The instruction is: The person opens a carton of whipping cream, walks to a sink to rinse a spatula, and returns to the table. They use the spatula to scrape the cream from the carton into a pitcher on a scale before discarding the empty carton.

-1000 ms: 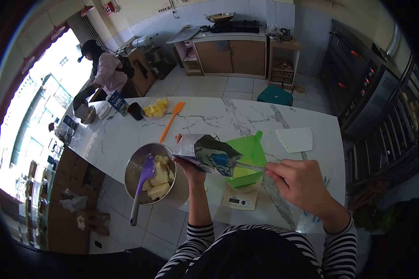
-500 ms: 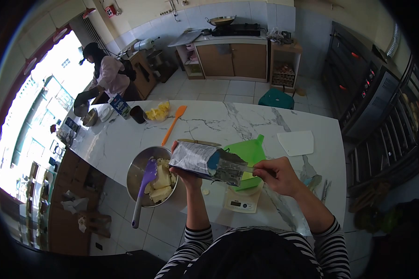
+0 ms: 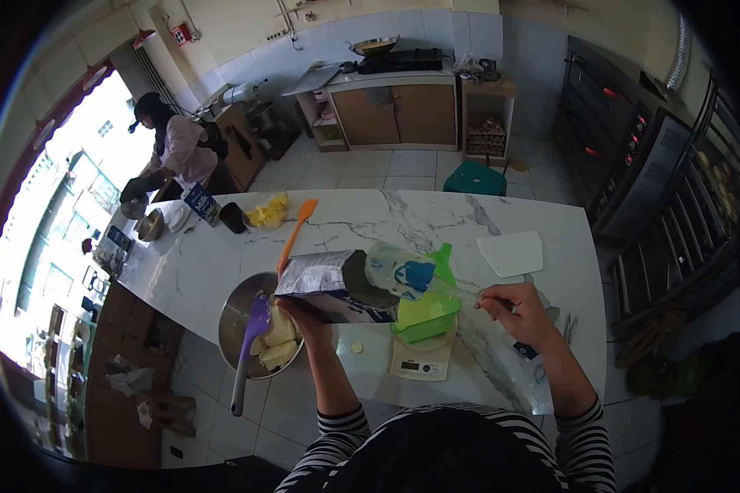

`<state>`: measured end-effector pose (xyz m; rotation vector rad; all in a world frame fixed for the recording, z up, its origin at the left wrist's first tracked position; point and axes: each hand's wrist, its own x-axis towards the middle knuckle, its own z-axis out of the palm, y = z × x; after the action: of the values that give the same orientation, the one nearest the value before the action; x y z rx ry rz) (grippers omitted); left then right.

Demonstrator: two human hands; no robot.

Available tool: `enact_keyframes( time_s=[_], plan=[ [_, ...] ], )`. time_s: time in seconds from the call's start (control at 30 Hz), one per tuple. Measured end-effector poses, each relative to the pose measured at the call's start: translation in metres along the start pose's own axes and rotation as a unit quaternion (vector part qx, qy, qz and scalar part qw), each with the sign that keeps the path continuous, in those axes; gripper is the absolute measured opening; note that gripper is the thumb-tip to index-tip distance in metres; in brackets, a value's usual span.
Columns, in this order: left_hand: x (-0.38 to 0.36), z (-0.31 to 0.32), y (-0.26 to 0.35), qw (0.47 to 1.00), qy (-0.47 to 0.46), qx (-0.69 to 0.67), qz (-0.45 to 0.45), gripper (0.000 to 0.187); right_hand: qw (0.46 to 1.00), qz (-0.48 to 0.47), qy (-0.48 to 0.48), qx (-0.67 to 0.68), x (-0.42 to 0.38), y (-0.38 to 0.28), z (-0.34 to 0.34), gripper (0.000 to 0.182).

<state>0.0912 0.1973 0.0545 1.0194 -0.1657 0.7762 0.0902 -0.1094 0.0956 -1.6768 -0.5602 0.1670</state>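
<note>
My left hand [image 3: 307, 322] grips a silver foil-lined package [image 3: 314, 274], tilted with its opened end to the right. In my right hand [image 3: 514, 312] is the handle of a spatula [image 3: 411, 274] with a blue head smeared with a whitish substance, held at the package's opening. Beneath the spatula, a green container [image 3: 430, 322] sits on a white kitchen scale [image 3: 419, 363]. Left of the package, a steel bowl [image 3: 233, 329] holds pale yellow blocks [image 3: 279, 343] that look like butter. A purple spatula [image 3: 256, 322] leans in that bowl.
An orange spatula [image 3: 298, 230], a tub of yellow pieces [image 3: 269, 211], a dark cup [image 3: 233, 218] and a milk carton [image 3: 201, 204] stand farther back. A white scraper [image 3: 511, 253] lies right. Another person [image 3: 181, 148] works at the far left. A teal stool [image 3: 474, 178] stands beyond the table.
My right hand has drawn the spatula out of the package, so its smeared blue head now shows. The package has shifted slightly left, and the camera view has tilted a little.
</note>
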Motion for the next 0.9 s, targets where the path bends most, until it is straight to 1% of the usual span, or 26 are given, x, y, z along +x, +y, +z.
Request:
enact_keyframes(
  time_s=[0.03,0.07,0.1,0.17,0.2,0.27,0.3,0.37,0.43,0.53,0.6,0.63,0.7,0.73,0.8,0.83,0.9],
  plan=[
    [0.001,0.000,0.002,1.000,-0.002,-0.001,-0.002,0.081,0.993,-0.059,0.036,-0.094,-0.001,0.001,0.000,0.012],
    [0.002,0.001,0.004,1.000,-0.007,0.018,-0.006,0.080,0.973,-0.116,0.072,-0.187,-0.002,0.002,-0.001,0.013],
    [0.002,0.002,0.005,0.999,-0.011,0.038,-0.010,0.079,0.973,-0.114,0.075,-0.188,-0.004,-0.003,0.001,0.013],
    [0.004,0.005,0.001,0.999,-0.012,0.028,-0.018,0.078,0.925,-0.155,0.070,-0.339,-0.006,-0.017,0.009,0.026],
    [0.005,0.005,-0.002,1.000,-0.011,0.019,-0.021,0.078,0.926,-0.152,0.073,-0.339,-0.007,-0.016,0.012,0.026],
    [0.008,0.002,-0.010,0.999,-0.025,0.025,-0.017,0.077,0.871,-0.210,0.088,-0.435,-0.009,-0.012,0.017,0.039],
    [0.010,0.002,-0.012,0.999,-0.035,0.032,-0.010,0.077,0.871,-0.208,0.090,-0.436,-0.011,-0.012,0.016,0.039],
    [0.016,0.001,-0.011,0.998,-0.042,0.044,-0.002,0.079,0.849,-0.205,0.091,-0.479,-0.014,-0.011,0.011,0.046],
    [0.023,-0.003,-0.009,0.997,-0.048,0.056,0.007,0.080,0.842,-0.209,0.097,-0.488,-0.020,-0.010,0.003,0.045],
    [0.031,-0.010,-0.009,0.996,-0.061,0.059,0.010,0.076,0.830,-0.206,0.102,-0.508,-0.029,-0.012,-0.009,0.044],
    [0.035,-0.009,-0.009,0.995,-0.024,0.096,0.027,0.076,0.825,-0.199,0.104,-0.519,-0.036,-0.016,-0.017,0.044],
    [0.038,-0.013,-0.009,0.995,-0.026,0.096,0.027,0.076,0.820,-0.196,0.108,-0.527,-0.039,-0.018,-0.021,0.044],
    [0.044,-0.022,-0.010,0.994,-0.072,0.085,0.010,0.076,0.814,-0.193,0.113,-0.536,-0.043,-0.022,-0.028,0.043],
    [0.045,-0.024,-0.012,0.994,-0.073,0.085,0.009,0.076,0.813,-0.188,0.117,-0.539,-0.045,-0.025,-0.031,0.043],
    [0.049,-0.025,-0.017,0.991,-0.048,0.118,0.049,0.081,0.812,-0.182,0.122,-0.541,-0.046,-0.029,-0.033,0.043],
    [0.053,-0.028,-0.019,0.991,-0.050,0.119,0.048,0.081,0.818,-0.183,0.133,-0.528,-0.045,-0.032,-0.032,0.042],
    [0.061,-0.029,-0.021,0.979,-0.113,0.146,0.091,0.089,0.826,-0.181,0.146,-0.514,-0.042,-0.035,-0.026,0.041]
  ],
)
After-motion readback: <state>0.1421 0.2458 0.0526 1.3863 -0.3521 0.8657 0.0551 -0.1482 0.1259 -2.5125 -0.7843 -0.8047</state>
